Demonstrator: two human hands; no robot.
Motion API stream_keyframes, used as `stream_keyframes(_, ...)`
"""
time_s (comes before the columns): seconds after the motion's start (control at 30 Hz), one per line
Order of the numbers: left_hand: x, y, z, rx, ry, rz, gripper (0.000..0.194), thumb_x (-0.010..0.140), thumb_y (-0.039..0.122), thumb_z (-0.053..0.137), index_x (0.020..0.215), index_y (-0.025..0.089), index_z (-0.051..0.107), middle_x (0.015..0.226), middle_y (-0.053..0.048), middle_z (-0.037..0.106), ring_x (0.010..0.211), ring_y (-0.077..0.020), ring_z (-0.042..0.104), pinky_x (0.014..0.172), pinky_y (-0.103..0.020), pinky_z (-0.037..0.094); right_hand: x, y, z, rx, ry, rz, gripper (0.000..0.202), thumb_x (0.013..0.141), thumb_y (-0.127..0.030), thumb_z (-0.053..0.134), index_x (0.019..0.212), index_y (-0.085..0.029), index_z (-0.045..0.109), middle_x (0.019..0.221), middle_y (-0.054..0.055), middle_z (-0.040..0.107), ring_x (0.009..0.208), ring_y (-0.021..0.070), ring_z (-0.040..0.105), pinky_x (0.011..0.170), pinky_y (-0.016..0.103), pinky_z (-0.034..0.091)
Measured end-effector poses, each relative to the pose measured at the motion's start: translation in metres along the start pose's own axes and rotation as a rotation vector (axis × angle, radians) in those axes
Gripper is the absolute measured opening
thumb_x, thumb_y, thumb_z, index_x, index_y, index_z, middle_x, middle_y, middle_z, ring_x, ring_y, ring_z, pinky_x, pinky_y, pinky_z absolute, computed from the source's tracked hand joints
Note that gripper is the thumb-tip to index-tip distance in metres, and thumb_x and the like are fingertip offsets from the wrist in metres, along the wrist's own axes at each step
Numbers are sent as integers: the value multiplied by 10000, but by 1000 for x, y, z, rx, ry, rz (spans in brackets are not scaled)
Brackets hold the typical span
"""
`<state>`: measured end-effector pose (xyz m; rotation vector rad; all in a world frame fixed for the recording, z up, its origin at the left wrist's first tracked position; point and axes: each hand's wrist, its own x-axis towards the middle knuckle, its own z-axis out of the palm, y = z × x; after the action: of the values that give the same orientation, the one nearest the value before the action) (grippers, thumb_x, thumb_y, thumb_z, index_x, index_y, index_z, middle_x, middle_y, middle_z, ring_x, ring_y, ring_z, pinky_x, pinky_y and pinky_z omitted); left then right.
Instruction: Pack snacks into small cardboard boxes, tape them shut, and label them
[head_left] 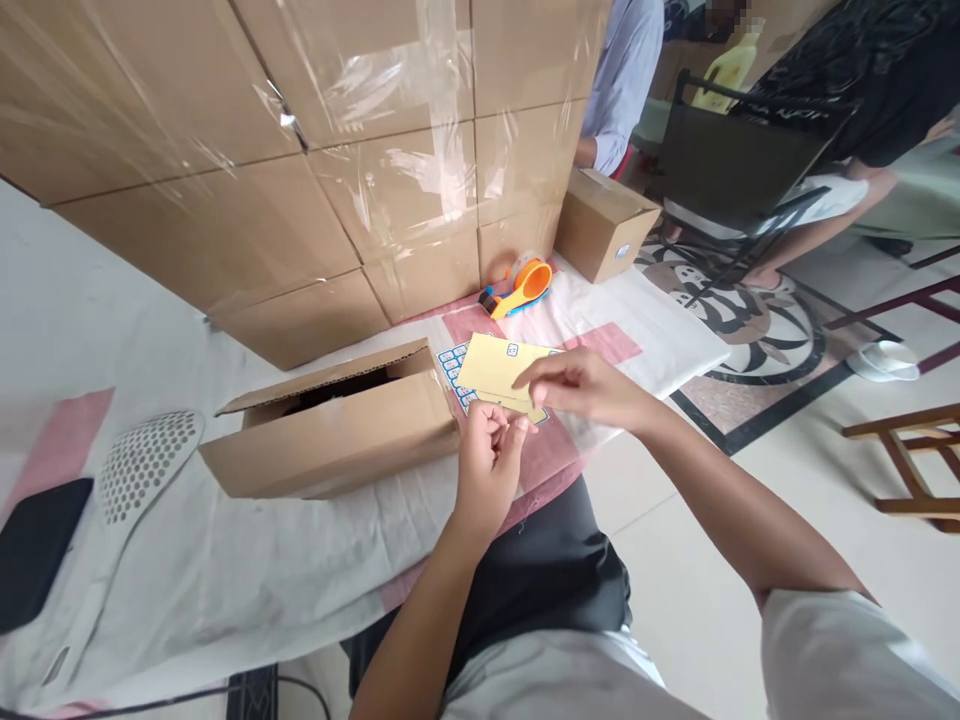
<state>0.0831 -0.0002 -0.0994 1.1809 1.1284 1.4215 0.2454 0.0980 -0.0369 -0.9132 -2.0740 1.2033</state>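
Note:
A pale yellow sheet [491, 365] with a small blue-edged label on it is held in front of me, over the table's edge. My left hand [489, 462] pinches at its lower edge, thumb against curled fingers. Over the right part of the sheet is my right hand [589, 385], its fingers bent and thumb close to the index finger; whatever lies between those fingertips is too small to make out. Partly covered by the yellow sheet, a sheet of blue-and-white labels [452, 366] lies on the table. Left of my hands sits a cardboard box [337, 440], its top flap slightly raised.
Stacked taped cartons [397, 180] wall off the table's far side. An orange tape dispenser [525, 287] and a closed carton [607, 225] stand beyond my hands. At left lie a white perforated skimmer [146, 470] and a black phone [41, 550]. Other people sit behind, near a black chair [750, 150].

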Motion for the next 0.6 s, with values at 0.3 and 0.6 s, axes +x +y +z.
stream_keyframes(0.3,-43,29,-51,260,-22,-113,215,963,383,642,1058,244,507,960,-35,770,632,-125,657,581,-241,461,-13,-55,19,-173,254,-188,228,972,-325,651,798,-181,686,665,0,643,571,120,509,554,273,365)
stream_keyframes(0.6,-14,76,-165,1369,379,330,589,1012,472,511,1536,204,477,1550,-137,564,1502,-351,454,1281,-608,173,104,-97,100,24,-153,-357,271,945,-364,678,775,-157,716,741,0,632,696,125,533,656,278,391)
